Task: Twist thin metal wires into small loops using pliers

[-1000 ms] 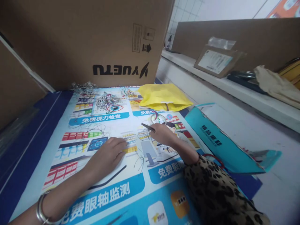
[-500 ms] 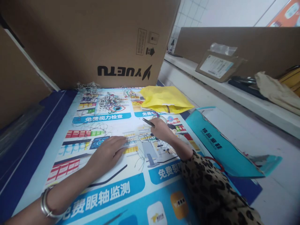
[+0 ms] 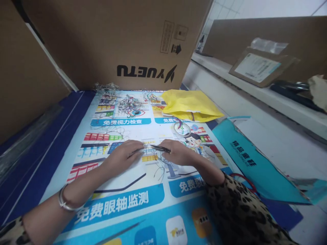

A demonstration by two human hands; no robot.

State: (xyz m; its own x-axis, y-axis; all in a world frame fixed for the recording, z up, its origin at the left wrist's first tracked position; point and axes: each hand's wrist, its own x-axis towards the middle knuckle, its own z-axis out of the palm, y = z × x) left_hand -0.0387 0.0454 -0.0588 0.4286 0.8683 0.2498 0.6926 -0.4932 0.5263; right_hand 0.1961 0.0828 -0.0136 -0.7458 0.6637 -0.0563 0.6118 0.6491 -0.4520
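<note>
Where fine work lies close, a light touch is called for

While the near side is framed by a spotted sleeve (image 3: 237, 211) and a silver bracelet (image 3: 62, 200), the middle of a printed sheet (image 3: 122, 217) is occupied by both hands. Loose wires (image 3: 159, 172) are spread on the sheet, just below the gap between them. Tweezers (image 3: 160, 148), or a similar slim dark tool, are gripped between thumb and fingers by the right hand (image 3: 178, 152), the tips being aimed at the left fingertips. The left hand (image 3: 124, 156) is laid low with fingers curled; a thin dark line is seen there, but whether anything is pinched cannot be told.

The tweezers are judged light, stiff and perhaps slick, best held toward the rear, as they are. The wires are judged almost weightless, springy and easily kinked, best taken singly near a free end.

Farther off, a clear ring (image 3: 174, 129), a yellow bag (image 3: 191, 103) and a tangled heap (image 3: 130, 103) are set out, backed by a cardboard box (image 3: 102, 41).
</note>
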